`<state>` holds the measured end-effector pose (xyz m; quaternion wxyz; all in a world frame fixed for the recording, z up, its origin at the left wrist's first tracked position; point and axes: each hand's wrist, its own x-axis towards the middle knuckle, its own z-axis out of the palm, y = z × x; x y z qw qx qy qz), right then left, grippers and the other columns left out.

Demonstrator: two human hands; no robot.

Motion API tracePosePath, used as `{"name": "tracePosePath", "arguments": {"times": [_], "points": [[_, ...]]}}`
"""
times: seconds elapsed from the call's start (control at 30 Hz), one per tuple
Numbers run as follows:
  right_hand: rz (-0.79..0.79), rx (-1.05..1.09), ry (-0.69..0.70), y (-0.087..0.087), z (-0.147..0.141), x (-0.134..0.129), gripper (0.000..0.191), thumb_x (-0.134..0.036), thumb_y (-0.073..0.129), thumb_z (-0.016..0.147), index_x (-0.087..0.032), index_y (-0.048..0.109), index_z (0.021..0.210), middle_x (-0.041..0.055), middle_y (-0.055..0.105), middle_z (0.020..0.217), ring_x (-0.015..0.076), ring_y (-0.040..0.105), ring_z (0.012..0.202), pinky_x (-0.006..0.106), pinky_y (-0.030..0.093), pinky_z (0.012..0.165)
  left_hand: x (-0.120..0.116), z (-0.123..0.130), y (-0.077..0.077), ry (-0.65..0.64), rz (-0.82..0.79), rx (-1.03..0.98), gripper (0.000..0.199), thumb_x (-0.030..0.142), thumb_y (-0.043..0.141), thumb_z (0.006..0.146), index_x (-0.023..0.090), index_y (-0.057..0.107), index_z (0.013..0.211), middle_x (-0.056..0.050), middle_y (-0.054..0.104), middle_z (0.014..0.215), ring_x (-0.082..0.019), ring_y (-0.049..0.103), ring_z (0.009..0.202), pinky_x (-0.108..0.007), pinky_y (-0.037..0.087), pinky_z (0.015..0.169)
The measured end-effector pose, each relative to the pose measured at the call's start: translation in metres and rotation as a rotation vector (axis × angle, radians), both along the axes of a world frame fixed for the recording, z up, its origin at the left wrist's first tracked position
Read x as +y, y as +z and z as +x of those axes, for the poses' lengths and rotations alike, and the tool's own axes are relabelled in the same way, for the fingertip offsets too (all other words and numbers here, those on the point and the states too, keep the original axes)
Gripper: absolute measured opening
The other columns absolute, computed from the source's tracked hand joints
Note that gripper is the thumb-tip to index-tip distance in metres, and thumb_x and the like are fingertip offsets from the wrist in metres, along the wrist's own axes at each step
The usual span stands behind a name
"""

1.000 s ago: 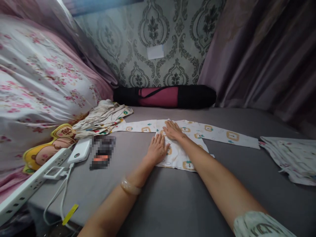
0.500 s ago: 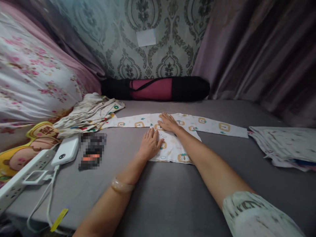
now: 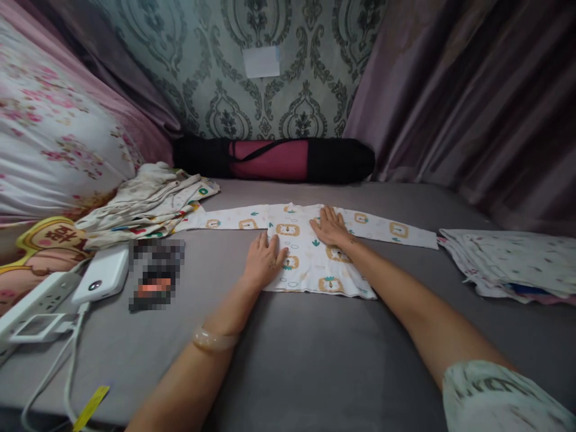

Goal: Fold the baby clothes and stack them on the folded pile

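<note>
Landmark for all places: the patterned shirt (image 3: 310, 267). I see it spread on the grey sheet (image 3: 288, 354), hem toward the wearer, neck end away, sleeves straight out to both sides. My reading: the sleeves are opened out so that the body lies in a single smooth panel, free of bunched cloth.

Grip: the left hand (image 3: 263, 261) is open, palm down, fingers a little spread over the shirt's left side edge. The right hand (image 3: 332, 228) is open and flat on the upper body near the right shoulder. Neither closes round anything. I judge that the two flat palms pin the fabric at separate spots, so that it lies taut between them.

Appearance: white ground, tan squarish lion-like faces, small green leaf marks, thin cloud outlines. Hem slightly wavy; body otherwise nearly smooth. I cannot tell front from back.

Surroundings: a loose cloth pile (image 3: 148, 198) at the shirt's left cuff, overlap unclear; a folded stack (image 3: 517, 258) just beside the right cuff. Beyond the shirt, a long black-and-maroon bag (image 3: 270, 159). Well to its left, a white power bank (image 3: 102, 273), cabled, perhaps put there for reach of the power strip (image 3: 45, 300).
</note>
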<state>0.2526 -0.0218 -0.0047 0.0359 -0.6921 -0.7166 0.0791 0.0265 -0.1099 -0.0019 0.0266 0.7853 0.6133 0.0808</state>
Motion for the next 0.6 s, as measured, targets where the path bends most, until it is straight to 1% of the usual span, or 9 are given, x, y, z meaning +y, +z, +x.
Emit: {"name": "tracePosePath", "arguments": {"times": [0.17,0.27,0.33,0.4,0.5,0.6], "points": [[0.028,0.003,-0.036,-0.005,0.001,0.01,0.079,-0.057,0.015,0.094,-0.002,0.016,0.151,0.016,0.01,0.159,0.027,0.005,0.147,0.046,0.006,0.118,0.001,-0.001,-0.002,-0.004,0.017,-0.004,0.055,0.047,0.034,0.096,0.012,0.042,0.138,-0.023,0.036,0.148,-0.033,0.032,0.139,-0.044,0.027,0.11],[0.067,0.007,-0.023,-0.005,0.002,0.009,0.077,-0.055,0.016,0.095,-0.003,0.019,0.151,0.0165,0.012,0.159,0.0272,0.008,0.146,0.046,0.007,0.117,0.003,-0.003,-0.003,-0.012,0.03,-0.005,0.056,0.048,0.035,0.096,0.011,0.043,0.137,-0.022,0.038,0.147,-0.032,0.034,0.137,-0.042,0.028,0.109],[0.058,0.023,0.006,-0.002,0.004,0.006,0.075,-0.054,0.017,0.095,-0.003,0.021,0.15,0.017,0.012,0.159,0.0275,0.008,0.146,0.047,0.007,0.117,0.003,-0.005,-0.002,-0.016,0.052,-0.017,0.055,0.047,0.036,0.095,0.011,0.044,0.136,-0.02,0.043,0.143,-0.031,0.04,0.132,-0.04,0.031,0.107],[0.025,0.041,0.048,0.002,0.007,0.001,0.075,-0.054,0.02,0.094,-0.004,0.022,0.15,0.0167,0.011,0.159,0.0271,0.007,0.147,0.047,0.007,0.118,0.003,-0.008,0.0,0.024,0.082,-0.031,0.053,0.046,0.041,0.094,0.011,0.045,0.134,-0.019,0.05,0.135,-0.031,0.047,0.123,-0.04,0.036,0.102],[-0.01,0.051,0.135,0.005,0.01,-0.014,0.074,-0.054,0.022,0.094,-0.007,0.022,0.151,0.0153,0.011,0.159,0.0253,0.006,0.147,0.045,0.006,0.118,-0.001,-0.012,0.005,0.125,0.103,-0.041,0.047,0.044,0.047,0.091,0.011,0.052,0.125,-0.018,0.058,0.119,-0.031,0.053,0.112,-0.039,0.041,0.095],[0.008,0.061,0.227,0.002,0.012,-0.038,0.071,-0.054,0.021,0.094,-0.012,0.022,0.152,0.0127,0.015,0.159,0.0248,0.008,0.147,0.046,0.007,0.118,-0.005,-0.015,0.011,0.179,0.049,-0.063,0.04,0.042,0.047,0.091,0.012,0.056,0.115,-0.017,0.06,0.11,-0.029,0.056,0.107,-0.037,0.044,0.09]]}}
